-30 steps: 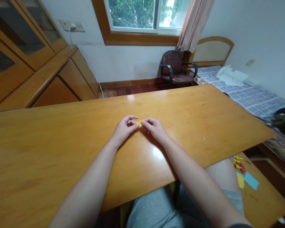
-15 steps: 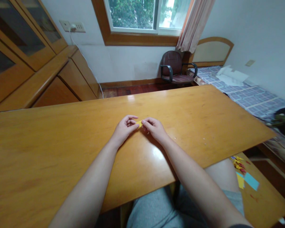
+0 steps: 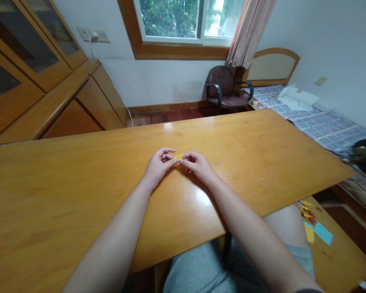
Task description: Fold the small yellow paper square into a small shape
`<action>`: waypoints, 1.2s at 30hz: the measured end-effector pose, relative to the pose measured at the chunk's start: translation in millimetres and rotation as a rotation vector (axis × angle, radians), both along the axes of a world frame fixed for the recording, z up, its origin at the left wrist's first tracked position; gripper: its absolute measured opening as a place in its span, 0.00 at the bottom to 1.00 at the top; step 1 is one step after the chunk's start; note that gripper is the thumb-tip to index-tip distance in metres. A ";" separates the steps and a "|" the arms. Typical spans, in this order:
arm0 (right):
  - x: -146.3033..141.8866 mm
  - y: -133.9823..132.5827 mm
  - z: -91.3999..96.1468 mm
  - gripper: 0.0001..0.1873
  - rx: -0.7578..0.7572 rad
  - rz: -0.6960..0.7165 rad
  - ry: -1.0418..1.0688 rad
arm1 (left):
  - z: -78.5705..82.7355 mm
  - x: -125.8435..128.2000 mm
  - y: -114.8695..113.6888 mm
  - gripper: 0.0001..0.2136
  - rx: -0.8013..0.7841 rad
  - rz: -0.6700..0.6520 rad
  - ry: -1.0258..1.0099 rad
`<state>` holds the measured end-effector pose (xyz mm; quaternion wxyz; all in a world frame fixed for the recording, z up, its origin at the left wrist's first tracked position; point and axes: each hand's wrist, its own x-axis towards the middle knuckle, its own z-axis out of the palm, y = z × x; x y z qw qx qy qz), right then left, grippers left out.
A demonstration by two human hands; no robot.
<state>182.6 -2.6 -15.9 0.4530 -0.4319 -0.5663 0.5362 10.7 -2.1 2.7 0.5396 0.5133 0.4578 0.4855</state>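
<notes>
A small piece of yellow paper is held between my two hands, just above or on the wooden table. My left hand pinches its left end between thumb and fingers. From the other side, my right hand grips the right end, its thumb close to the left thumb at the lower edge. Fingers cover much of the paper, so its folds cannot be made out.
On a lower wooden surface at the right lie a blue paper sheet, a yellow sheet and several crumpled or folded yellow and red pieces. A brown armchair stands beyond the table, beside a bed.
My right thumb has shifted left and down, now near the left thumb along the paper's lower edge. The paper looks thinner and more of its upper edge shows. My arms stay in place.
</notes>
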 end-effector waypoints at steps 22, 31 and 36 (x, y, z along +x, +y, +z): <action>-1.0 0.9 -1.2 0.16 0.020 -0.024 -0.074 | -2.7 -0.7 1.8 0.18 0.006 0.018 0.007; 0.4 -0.8 0.6 0.16 -0.010 -0.021 -0.042 | 0.9 -0.3 -0.4 0.18 -0.026 -0.008 0.019; 0.0 -2.6 3.9 0.15 -0.022 -0.036 0.008 | -0.1 -1.3 -0.3 0.18 -0.031 -0.030 0.028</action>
